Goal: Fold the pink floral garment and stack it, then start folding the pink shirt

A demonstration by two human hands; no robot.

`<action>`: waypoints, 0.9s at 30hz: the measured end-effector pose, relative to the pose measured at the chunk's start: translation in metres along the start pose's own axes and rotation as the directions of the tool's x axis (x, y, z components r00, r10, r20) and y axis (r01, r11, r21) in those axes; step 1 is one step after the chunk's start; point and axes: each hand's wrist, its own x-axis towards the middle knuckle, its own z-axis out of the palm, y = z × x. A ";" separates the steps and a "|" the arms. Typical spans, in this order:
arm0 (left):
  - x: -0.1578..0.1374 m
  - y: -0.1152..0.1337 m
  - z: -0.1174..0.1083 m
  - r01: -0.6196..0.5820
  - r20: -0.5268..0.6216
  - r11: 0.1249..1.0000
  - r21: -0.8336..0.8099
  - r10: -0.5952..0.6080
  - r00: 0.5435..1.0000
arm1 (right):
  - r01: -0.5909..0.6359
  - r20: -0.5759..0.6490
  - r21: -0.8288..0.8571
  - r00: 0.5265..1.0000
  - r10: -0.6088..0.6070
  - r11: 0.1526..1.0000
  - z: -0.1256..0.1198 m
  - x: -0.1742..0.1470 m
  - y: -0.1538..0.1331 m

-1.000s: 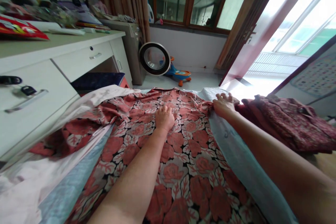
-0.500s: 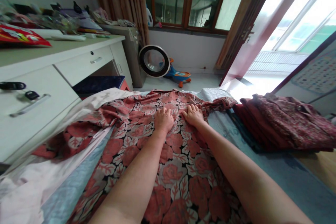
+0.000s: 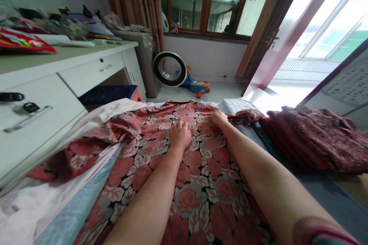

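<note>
1. Head view: the floral garment [image 3: 199, 164] is lying spread on the blue cover [image 3: 80, 199], straight ahead of me and under both forearms, its long axis running near to far.
2. My left hand [image 3: 180, 134] is resting palm down on its upper middle, fingers close together and slightly bent; I cannot tell whether they are pinching cloth.
3. My right hand [image 3: 219, 118] is touching its far right shoulder, fingers curling; whether they are gripping isn't showing. Of my 2 hands, this is sitting nearer the far edge and the right sleeve [image 3: 248, 116].
4. That sleeve is lying bunched rightward, reaching close to the folded stack [image 3: 319, 138]; the left sleeve [image 3: 83, 149] is trailing near-left over pale cloth [image 3: 23, 206].
5. The collar edge [image 3: 184, 102] is lying just beyond my hands; on the right, blue cover is showing between my forearm and the stack.
</note>
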 end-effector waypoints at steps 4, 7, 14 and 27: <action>0.000 -0.001 0.001 0.005 0.000 1.000 -0.002 -0.005 1.000 | -0.080 -0.049 0.030 0.995 0.082 0.996 -0.005 0.018 0.010; 0.001 0.000 0.000 0.009 0.005 1.000 -0.004 -0.009 1.000 | -0.119 -0.040 0.050 0.992 0.121 0.992 -0.007 0.029 0.013; 0.000 0.001 -0.002 0.022 0.011 1.000 -0.011 -0.022 1.000 | -0.155 -0.049 0.087 0.986 0.159 0.984 -0.007 0.038 0.013; 0.000 0.000 0.000 0.009 0.003 0.999 -0.037 -0.009 1.000 | 0.208 -0.153 -0.025 0.966 -0.209 0.978 0.017 -0.020 -0.013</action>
